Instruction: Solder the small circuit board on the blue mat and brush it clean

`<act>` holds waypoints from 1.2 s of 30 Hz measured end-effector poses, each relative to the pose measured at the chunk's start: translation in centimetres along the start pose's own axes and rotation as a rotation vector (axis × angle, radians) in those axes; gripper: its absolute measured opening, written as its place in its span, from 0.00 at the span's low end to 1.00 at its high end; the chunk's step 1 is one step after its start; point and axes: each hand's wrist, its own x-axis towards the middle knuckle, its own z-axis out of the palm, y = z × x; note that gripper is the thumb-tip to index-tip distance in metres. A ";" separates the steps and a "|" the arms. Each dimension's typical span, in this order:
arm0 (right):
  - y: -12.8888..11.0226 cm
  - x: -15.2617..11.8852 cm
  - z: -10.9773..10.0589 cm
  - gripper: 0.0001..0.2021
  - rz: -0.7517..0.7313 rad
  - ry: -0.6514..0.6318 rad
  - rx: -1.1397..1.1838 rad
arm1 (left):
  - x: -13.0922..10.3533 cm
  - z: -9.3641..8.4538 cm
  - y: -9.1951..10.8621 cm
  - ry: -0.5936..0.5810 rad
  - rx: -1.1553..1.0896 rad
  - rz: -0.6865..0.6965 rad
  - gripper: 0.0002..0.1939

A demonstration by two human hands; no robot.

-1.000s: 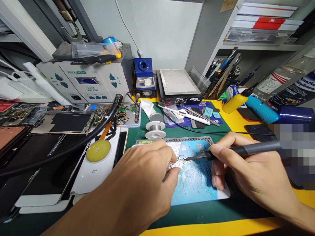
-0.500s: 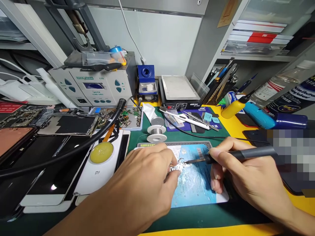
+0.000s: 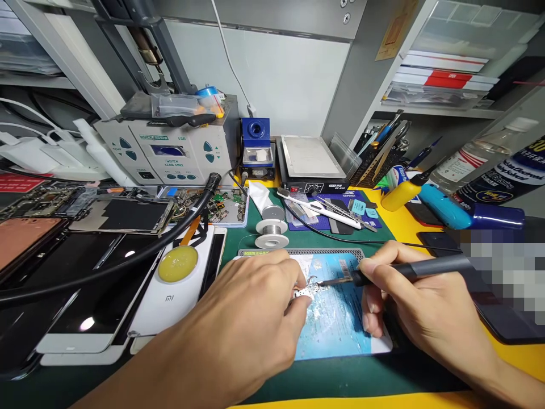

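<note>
My left hand (image 3: 251,318) presses its fingertips on a small silvery part (image 3: 305,292) lying on a blue card (image 3: 340,324). My right hand (image 3: 409,307) holds a dark soldering iron (image 3: 426,267) like a pen, its tip (image 3: 321,283) touching the part beside my left fingers. The card rests on a green mat (image 3: 340,375). Most of the part is hidden under my left fingers.
A solder spool (image 3: 271,228) and white tube stand behind the card. At the left lie phones (image 3: 85,307), a tin of yellow flux (image 3: 177,263) and a black hose (image 3: 128,261). A rework station (image 3: 170,153), hot plate (image 3: 309,159), tool holder (image 3: 378,147) and bottles (image 3: 468,193) line the back.
The view has tilted slightly, so the bench sits a little lower in the picture. Both hands, the iron tip and the part stay in the same place on the card.
</note>
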 end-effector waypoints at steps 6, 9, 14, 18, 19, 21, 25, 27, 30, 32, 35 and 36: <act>0.2 0.1 -0.1 0.20 -0.009 -0.014 -0.010 | 0.6 -0.4 0.2 -0.001 0.003 0.012 0.06; 0.4 0.1 -0.2 0.20 -0.016 -0.010 -0.020 | 0.3 -0.4 0.0 0.000 0.009 0.002 0.06; 0.6 0.1 -0.1 0.20 -0.028 -0.004 -0.019 | -0.5 0.2 -0.2 0.017 0.001 -0.025 0.07; 0.7 0.1 -0.1 0.20 -0.034 0.000 -0.020 | -0.6 0.3 -0.2 0.005 -0.018 -0.015 0.06; 0.6 0.1 -0.1 0.21 -0.034 0.001 -0.017 | -0.6 0.2 -0.2 0.007 -0.021 -0.014 0.06; 0.6 0.1 0.0 0.21 -0.036 0.002 -0.016 | -0.6 0.1 -0.2 0.006 -0.026 -0.019 0.06; 0.5 0.0 0.0 0.21 -0.045 0.012 -0.044 | -0.6 -0.1 -0.1 -0.011 -0.033 -0.025 0.07; 0.6 -0.1 0.0 0.20 -0.049 0.011 -0.055 | -0.6 -0.1 -0.2 -0.005 -0.028 -0.024 0.07; 0.6 -0.1 -0.1 0.20 -0.058 -0.007 -0.066 | -0.7 0.1 -0.3 -0.004 -0.026 -0.015 0.07; 0.6 0.0 -0.2 0.20 -0.057 -0.019 -0.066 | -0.7 0.1 -0.3 -0.005 -0.026 -0.011 0.07; 0.5 0.0 -0.2 0.20 -0.044 -0.031 -0.056 | -0.7 0.2 -0.3 0.005 -0.020 -0.007 0.07; 0.4 0.1 -0.2 0.20 -0.037 -0.032 -0.050 | -0.7 0.1 -0.3 0.008 -0.020 -0.006 0.07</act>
